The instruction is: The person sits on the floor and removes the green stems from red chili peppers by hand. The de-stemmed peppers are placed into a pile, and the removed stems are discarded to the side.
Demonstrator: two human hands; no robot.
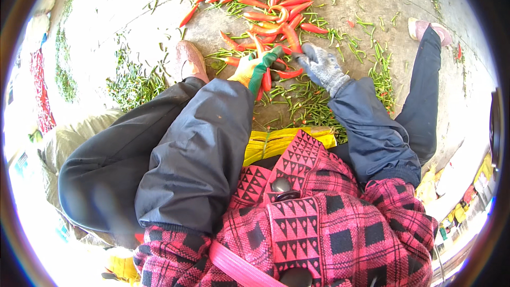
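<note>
My left hand [259,67], in a yellow and green glove, is closed around red chilli peppers [266,80] that stick out above and below the fingers. To its right is my right hand [322,65], in a grey knitted glove, its fingers curled at the lower end of a large, blurred red chilli pepper [292,38]. The fingertips of this hand are blurred. Just beyond both hands lies a loose pile of red chilli peppers [261,16] on the concrete floor. Cut green stems [308,101] are scattered beneath and around the hands.
A heap of green stems [137,87] lies to the left, beside a brown shoe [191,60]. Folded yellow material [267,145] sits between my legs. A pale sack [75,135] is by the left knee. More red chillies [42,91] lie at the far left.
</note>
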